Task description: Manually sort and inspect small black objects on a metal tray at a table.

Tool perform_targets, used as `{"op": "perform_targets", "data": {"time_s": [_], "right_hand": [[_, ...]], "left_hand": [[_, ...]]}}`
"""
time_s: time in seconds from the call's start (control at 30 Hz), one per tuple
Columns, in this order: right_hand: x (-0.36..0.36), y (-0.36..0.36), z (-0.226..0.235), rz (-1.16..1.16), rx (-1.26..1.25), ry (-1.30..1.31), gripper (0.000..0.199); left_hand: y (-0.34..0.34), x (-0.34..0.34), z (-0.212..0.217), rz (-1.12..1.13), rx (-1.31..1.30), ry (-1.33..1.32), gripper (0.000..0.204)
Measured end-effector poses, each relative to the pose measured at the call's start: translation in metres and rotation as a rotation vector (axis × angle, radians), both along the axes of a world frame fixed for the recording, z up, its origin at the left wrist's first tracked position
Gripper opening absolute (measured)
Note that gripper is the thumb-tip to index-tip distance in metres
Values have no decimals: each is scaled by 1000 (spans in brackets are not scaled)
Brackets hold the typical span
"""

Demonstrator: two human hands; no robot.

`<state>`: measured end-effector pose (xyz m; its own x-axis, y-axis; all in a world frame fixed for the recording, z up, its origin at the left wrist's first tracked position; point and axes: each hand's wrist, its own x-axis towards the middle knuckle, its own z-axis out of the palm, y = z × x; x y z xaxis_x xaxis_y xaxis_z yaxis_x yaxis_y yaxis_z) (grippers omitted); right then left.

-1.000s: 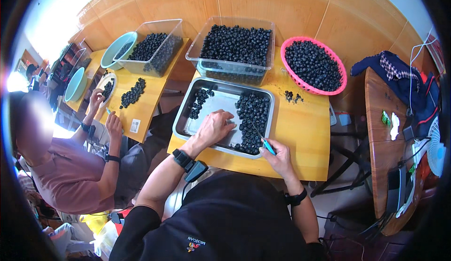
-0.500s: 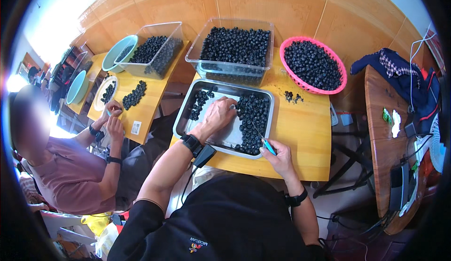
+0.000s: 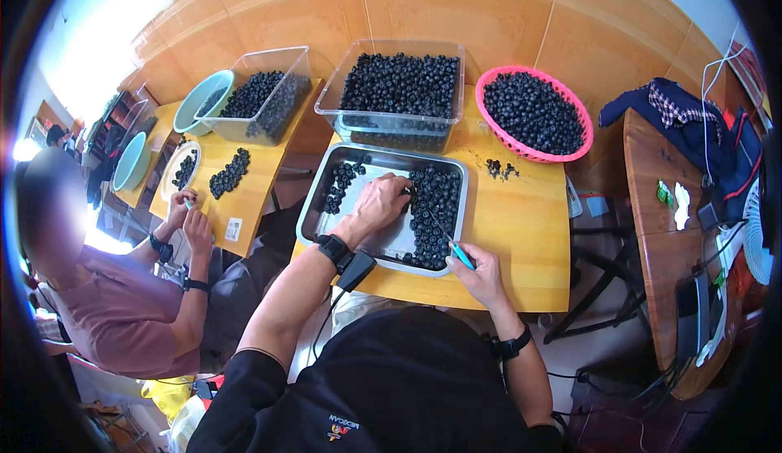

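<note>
Dark round berries (image 3: 436, 213) lie heaped along the right side of a shallow metal tray (image 3: 319, 205); a blue-handled tool (image 3: 456, 249) slants over its rim.

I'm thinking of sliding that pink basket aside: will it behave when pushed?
The pink basket is heaped with small dark round fruits, so it is probably heavy. Its wall looks thin, so it may flex. Loose fruits would likely roll.
</note>
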<state>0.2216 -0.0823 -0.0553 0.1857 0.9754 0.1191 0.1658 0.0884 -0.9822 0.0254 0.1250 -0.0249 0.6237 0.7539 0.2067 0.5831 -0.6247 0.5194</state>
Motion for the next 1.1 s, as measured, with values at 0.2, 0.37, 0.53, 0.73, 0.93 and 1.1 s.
{"op": "perform_targets", "data": {"time_s": [0.2,0.37,0.53,0.73,0.93,1.1], "right_hand": [[-1,0,-3,-4,22,20,35],[0,0,-7,-10,-1,48,30],[0,-1,-6,-31,25,-9,31],[-3,0,-6,-40,41,-16,30],[-9,0,0,-85,45,47,25],[-23,2,25,-100,64,72,22]], "left_hand": [[-3,-6,-2,-28,-75,-44,30],[-9,-11,2,11,-169,-154,24],[-21,-15,16,46,-492,-291,26],[-45,-18,19,12,-890,-748,26],[-69,-18,33,27,-1162,-1015,22],[-79,-19,29,-6,-1301,-1099,19]]}}
